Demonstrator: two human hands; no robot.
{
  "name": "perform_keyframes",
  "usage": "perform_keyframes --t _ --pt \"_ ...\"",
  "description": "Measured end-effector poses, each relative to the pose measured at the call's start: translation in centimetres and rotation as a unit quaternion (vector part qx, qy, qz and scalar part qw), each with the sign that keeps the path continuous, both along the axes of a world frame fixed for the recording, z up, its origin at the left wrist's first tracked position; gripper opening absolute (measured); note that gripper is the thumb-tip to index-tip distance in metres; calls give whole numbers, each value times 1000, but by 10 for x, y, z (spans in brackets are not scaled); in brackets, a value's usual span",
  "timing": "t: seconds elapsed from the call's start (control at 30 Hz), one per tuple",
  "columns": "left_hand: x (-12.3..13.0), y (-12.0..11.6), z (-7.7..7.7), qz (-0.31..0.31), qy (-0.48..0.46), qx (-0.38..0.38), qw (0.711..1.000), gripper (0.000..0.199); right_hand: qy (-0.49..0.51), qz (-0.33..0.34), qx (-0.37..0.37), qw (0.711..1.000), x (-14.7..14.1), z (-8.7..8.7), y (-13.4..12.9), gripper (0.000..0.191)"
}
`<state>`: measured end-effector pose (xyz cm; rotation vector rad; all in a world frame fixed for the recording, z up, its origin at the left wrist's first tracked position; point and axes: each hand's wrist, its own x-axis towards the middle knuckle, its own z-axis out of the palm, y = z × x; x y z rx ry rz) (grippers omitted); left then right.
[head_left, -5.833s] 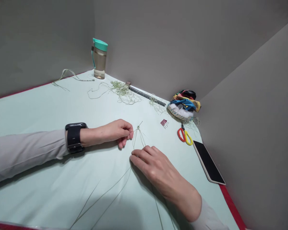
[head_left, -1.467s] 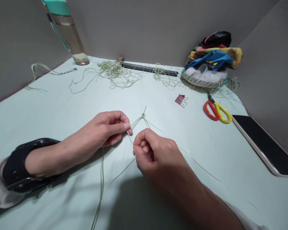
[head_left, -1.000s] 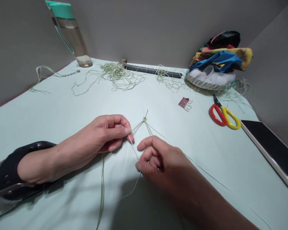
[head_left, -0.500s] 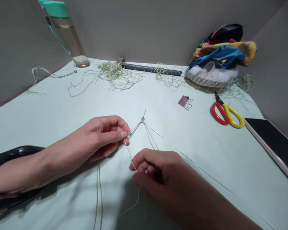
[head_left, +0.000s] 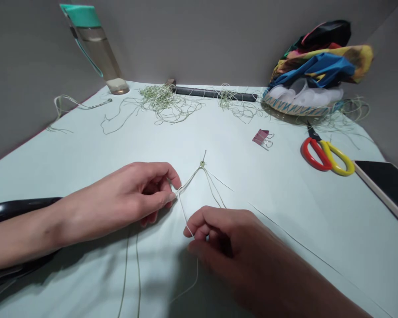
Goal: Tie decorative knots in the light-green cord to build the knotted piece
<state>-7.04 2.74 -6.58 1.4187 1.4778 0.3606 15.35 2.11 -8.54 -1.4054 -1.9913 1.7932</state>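
Between thumb and fingers, my left hand [head_left: 146, 192] pinches thin pale-green cords [head_left: 190, 178] that run down from a small green knot [head_left: 202, 164] on the tabletop. A short stub of cord sticks up from that knot. My right hand [head_left: 225, 238] is closed on a white cord [head_left: 183, 210], which stretches from the left fingertips to the right ones. The white cord's tail curls on the table below. More green cords [head_left: 214, 187] fan from the knot toward the right hand, partly hidden behind it. Two strands [head_left: 138, 265] hang beneath my left hand.
At the back lie a hammer-like tool [head_left: 215, 92] and tangled green cord [head_left: 157, 97]. A water bottle [head_left: 101, 53] stands back left. On the right are a binder clip [head_left: 261, 137], scissors [head_left: 340, 157], a phone [head_left: 388, 185] and a basket [head_left: 295, 106] with colourful cloth.
The whole view has shifted, so things sit slightly farther right. My left thumb and forefinger have changed their grip slightly at the cords. My right hand keeps its hold on the white cord.
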Motion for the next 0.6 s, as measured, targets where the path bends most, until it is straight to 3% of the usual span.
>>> perform_keyframes --t 0.27,0.6 --pt "3 -3 1 28 -62 -64 996 28 1 15 -12 1000 0 6 1 14" --pt "7 -6 -4 105 -143 -75 981 30 0 39 -10 999 2 12 4 13"
